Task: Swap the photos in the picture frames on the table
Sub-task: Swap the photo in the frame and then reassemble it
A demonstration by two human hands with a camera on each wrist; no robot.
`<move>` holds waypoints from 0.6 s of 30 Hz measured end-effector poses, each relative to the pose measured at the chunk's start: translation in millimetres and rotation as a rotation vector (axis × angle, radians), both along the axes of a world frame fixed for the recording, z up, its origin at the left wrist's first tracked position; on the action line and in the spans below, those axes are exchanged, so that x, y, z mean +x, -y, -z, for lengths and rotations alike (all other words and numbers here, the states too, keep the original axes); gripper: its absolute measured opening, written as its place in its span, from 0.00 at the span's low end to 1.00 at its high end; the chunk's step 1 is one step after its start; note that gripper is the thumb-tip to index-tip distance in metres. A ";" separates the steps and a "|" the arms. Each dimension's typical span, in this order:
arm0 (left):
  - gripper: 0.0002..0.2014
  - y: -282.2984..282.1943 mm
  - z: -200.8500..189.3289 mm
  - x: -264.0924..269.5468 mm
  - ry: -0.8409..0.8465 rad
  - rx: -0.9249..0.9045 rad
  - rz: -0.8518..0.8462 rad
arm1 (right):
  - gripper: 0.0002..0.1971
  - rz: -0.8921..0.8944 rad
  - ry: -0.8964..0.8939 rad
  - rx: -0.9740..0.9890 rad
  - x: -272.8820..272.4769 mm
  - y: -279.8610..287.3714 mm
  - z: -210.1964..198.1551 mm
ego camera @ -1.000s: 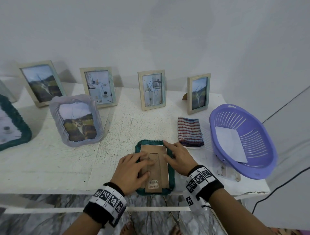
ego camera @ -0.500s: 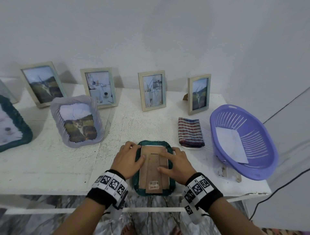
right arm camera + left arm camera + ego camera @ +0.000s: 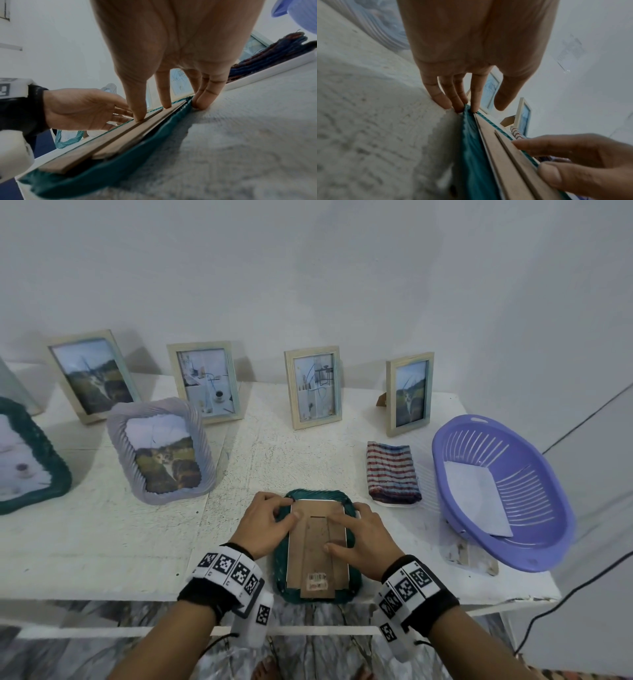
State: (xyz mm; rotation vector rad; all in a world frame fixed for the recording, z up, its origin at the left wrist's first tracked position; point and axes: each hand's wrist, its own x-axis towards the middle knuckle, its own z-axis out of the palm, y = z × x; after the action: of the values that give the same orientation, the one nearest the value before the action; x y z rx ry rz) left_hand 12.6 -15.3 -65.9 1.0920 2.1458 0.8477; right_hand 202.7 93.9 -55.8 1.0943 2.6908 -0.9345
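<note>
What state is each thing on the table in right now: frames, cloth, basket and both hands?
Teal wavy-edged frame: face down, brown cardboard backing in place.
Left hand: fingertips at the frame's far left corner.
Right hand: fingers flat on backing.
Lilac ribbed frame: upright, cat photo.
Four pale wooden frames: upright, with photos.
Striped cloth: folded.
Purple slotted basket: holds white paper.

Black wristbands (image 3: 416,594) with checkered marker tags
</note>
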 end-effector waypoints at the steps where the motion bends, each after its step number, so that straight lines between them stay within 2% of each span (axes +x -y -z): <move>1: 0.21 0.2 0.0 -0.6 -0.007 -0.002 0.010 | 0.30 0.001 0.000 -0.001 0.0 0.0 0.4; 10: 0.27 32.8 6.0 20.8 -0.229 0.060 0.220 | 0.32 0.010 -0.032 0.011 11.1 8.7 -2.7; 12: 0.29 44.3 11.2 31.1 -0.240 0.056 0.260 | 0.26 0.049 -0.109 0.049 21.9 14.6 1.0; 15: 0.34 53.0 18.5 39.7 -0.279 0.020 0.258 | 0.11 0.003 -0.187 0.126 44.2 26.6 8.6; 18: 0.35 53.7 19.4 43.5 -0.311 0.010 0.242 | 0.10 -0.042 -0.188 0.145 64.0 43.5 13.8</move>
State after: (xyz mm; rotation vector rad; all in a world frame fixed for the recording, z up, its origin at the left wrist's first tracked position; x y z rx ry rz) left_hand 56.1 -69.0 -85.3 1.5369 2.1925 0.6091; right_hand 266.7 50.5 -69.6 1.0173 2.9634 -0.8893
